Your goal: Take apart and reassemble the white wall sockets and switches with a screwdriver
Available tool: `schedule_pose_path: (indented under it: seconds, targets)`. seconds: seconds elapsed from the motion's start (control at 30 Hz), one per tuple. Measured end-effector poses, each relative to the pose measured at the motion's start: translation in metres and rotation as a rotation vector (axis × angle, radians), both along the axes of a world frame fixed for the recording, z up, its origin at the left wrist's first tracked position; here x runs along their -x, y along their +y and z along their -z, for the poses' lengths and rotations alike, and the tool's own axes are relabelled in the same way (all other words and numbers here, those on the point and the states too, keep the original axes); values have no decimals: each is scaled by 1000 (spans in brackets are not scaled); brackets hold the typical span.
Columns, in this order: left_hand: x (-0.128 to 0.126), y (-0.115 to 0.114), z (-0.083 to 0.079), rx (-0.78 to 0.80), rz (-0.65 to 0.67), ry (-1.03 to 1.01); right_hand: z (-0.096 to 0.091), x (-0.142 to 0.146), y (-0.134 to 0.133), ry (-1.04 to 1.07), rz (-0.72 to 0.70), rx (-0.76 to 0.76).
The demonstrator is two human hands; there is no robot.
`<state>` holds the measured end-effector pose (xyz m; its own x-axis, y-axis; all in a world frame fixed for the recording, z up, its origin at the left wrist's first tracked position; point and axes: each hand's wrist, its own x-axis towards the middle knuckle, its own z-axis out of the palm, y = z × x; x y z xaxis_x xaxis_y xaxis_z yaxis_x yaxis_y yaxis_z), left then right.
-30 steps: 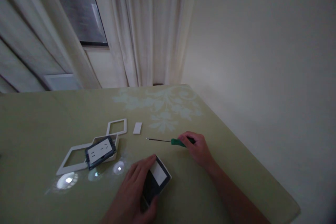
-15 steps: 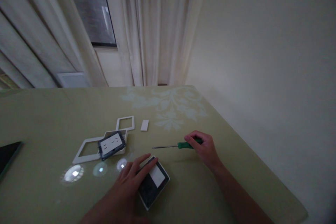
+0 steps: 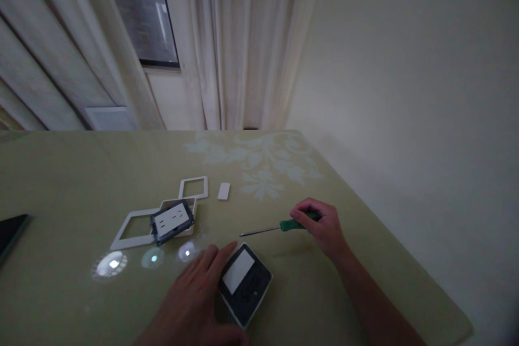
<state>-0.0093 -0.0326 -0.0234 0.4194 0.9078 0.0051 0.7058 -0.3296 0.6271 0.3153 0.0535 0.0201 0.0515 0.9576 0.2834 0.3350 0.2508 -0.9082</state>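
A wall switch unit (image 3: 245, 284), with a dark inner face, a white rocker panel (image 3: 239, 272) and a pale rim, lies on the table near the front. My left hand (image 3: 198, 286) grips its left side, fingers at the upper corner and thumb low by the bottom corner. Between the fingers of my right hand (image 3: 318, 224) is the green handle of a screwdriver (image 3: 289, 224). Its metal shaft points left, the tip above the switch's top corner and apart from it. The handle's rear end is partly hidden by the hand.
Left of my hands, a socket insert (image 3: 172, 221) rests tilted over a white box, beside a large white frame (image 3: 135, 242). Behind lie a smaller frame (image 3: 193, 195) and a white rocker cover (image 3: 224, 191). A dark flat object (image 3: 12, 230) is at far left; a wall borders the right.
The switch has turned, so its white panel now sits at the upper left. My left fingers have slid off its face to the side. The screwdriver moved slightly right, its tip lower.
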Motion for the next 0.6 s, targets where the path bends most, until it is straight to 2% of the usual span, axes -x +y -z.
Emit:
schedule_pose_path:
  seconds: [0.1,0.17,0.3,0.4,0.6]
  targets:
    - [0,2,-10,67,76,-4,-15,-5,-6,-41,-41,-49]
    - [-5,2,-14,47,84,-26,-30,-9,-11,-104,-66,-96]
    - [-24,1,-12,-53,120,-98,-67,-11,-27,-360,-169,-171]
    - [-39,-2,-8,-107,69,-85,-89,-3,-40,-563,-257,-224]
    - [-48,-8,-5,-242,48,-59,-104,17,-54,-813,-381,-277]
